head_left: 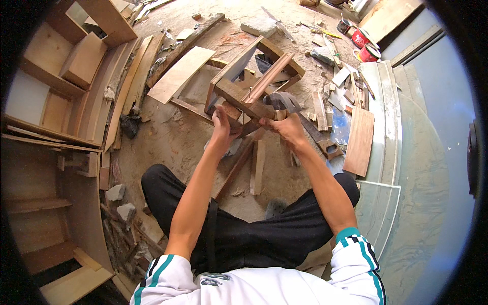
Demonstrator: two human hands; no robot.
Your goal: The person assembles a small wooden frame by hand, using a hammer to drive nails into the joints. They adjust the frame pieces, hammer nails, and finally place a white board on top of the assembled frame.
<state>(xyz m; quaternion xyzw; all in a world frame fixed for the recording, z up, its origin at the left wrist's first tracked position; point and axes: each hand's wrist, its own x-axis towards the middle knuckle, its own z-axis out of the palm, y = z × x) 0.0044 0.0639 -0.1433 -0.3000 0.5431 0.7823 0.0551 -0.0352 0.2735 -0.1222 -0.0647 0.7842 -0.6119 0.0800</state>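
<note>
A wooden box frame (235,91) stands tilted on the floor before me, its middle open and a grooved moulding strip (268,79) lying across it. My left hand (222,127) is closed on the frame's near left corner, thumb up along the wood. At the near right corner, my right hand (285,127) is closed just below the dark metal head of a hammer (283,101). Its thumb reaches left against the frame's near bar. The fingers hide most of the hammer's handle. Close by on the right lies a handsaw (330,149).
Left stand open wooden cabinets (46,203), with planks along them. A pale board (181,73) leans beyond the frame. Offcuts and a reddish board (359,141) lie right, beside glass sheets (378,203). Red paint cans (367,52) stand far right. My crossed legs (244,234) are near.
</note>
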